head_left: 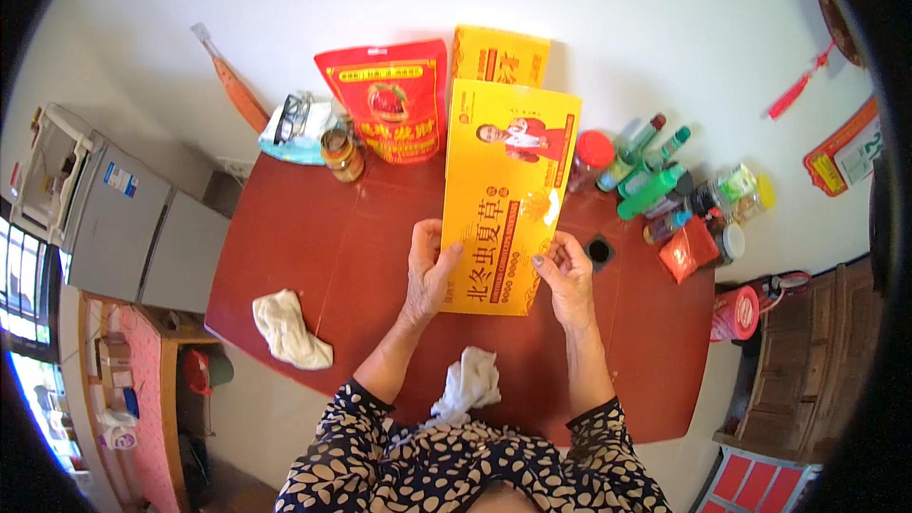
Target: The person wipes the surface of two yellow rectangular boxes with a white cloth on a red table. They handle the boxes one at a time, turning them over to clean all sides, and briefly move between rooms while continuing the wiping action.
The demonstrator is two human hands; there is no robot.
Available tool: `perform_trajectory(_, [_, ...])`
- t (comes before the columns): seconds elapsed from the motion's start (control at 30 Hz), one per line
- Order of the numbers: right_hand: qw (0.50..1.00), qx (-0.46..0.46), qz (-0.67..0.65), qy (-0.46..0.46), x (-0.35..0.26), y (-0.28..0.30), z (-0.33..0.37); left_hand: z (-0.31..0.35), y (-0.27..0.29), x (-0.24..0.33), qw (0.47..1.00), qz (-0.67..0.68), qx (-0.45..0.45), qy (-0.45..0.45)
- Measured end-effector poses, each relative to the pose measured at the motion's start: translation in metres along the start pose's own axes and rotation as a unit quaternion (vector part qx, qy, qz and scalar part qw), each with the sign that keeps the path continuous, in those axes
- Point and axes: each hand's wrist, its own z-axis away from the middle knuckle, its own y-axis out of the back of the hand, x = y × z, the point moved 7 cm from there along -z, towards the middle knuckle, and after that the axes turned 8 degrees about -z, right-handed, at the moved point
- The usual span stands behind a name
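A large flat yellow gift box (499,180), printed with dark lettering and a person in red, is held between my two hands. My left hand (429,271) grips its left edge, thumb on the front face. On the opposite edge, my right hand (570,282) pinches the lower right side with thumb and fingers. The box leans back, its far end near a second yellow box (513,50) against the wall. Left of it stands a red bag (394,109) with yellow print.
The dark red table (313,247) carries a brown-filled jar (342,154), a white cloth (290,328) and a grey cloth (467,382) near me. At back right crowd several green bottles (651,192), a red-lidded jar (593,154) and an orange-red packet (688,250). A dark square hole (599,251) lies beside my right hand.
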Motion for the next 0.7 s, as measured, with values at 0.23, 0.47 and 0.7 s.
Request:
perform_trajectory(0.23, [0.997, -0.033, -0.023, -0.069, 0.010, -0.018, 0.066, 0.063, 0.013, 0.009, 0.982, 0.134, -0.034, 0.132])
perform_trajectory(0.47, [0.970, -0.121, 0.213, 0.007, 0.050, -0.025, 0.127, 0.115, 0.078, 0.029, 0.981, 0.135, 0.116, 0.076])
perform_trajectory(0.7, [0.759, -0.306, 0.538, 0.201, 0.092, -0.063, 0.229, 0.155, 0.112, 0.042, 0.973, 0.108, 0.195, 0.061])
